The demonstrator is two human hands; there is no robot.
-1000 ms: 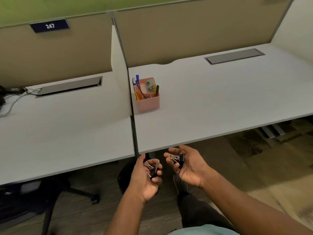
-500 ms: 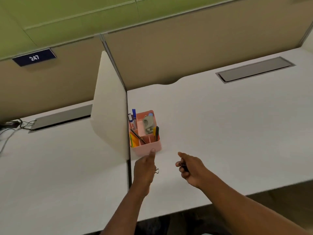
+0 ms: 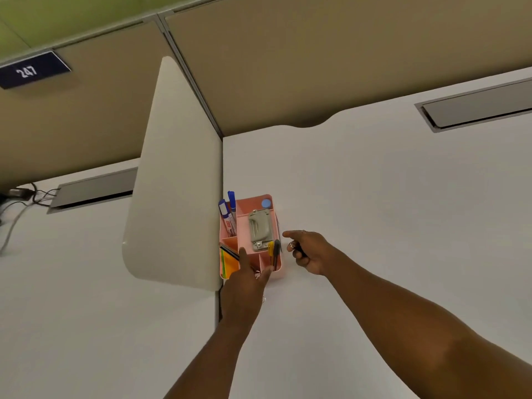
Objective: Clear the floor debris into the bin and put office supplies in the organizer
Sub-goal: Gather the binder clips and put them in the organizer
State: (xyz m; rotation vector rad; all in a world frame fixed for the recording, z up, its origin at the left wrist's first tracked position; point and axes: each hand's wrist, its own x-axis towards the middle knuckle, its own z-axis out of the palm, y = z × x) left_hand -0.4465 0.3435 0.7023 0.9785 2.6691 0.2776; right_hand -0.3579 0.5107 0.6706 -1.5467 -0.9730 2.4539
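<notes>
Both forearms are bare from the lower frame edge to the wrists, with no sleeve, watch or glove showing on either. The left hand [image 3: 247,280] is bare. The right hand [image 3: 309,251] wears a thin ring on one finger.

A dark nameplate [image 3: 31,71] on the tan partition wall [image 3: 86,116], at ten o'clock, reads "247" in white. The marker's [image 3: 227,218] label is too blurred to read.

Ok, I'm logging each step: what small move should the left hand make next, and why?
Probably release its binder clips into the pink organizer: the left hand is already over the front compartments, while the right hand waits beside the organizer holding another clip.
</notes>
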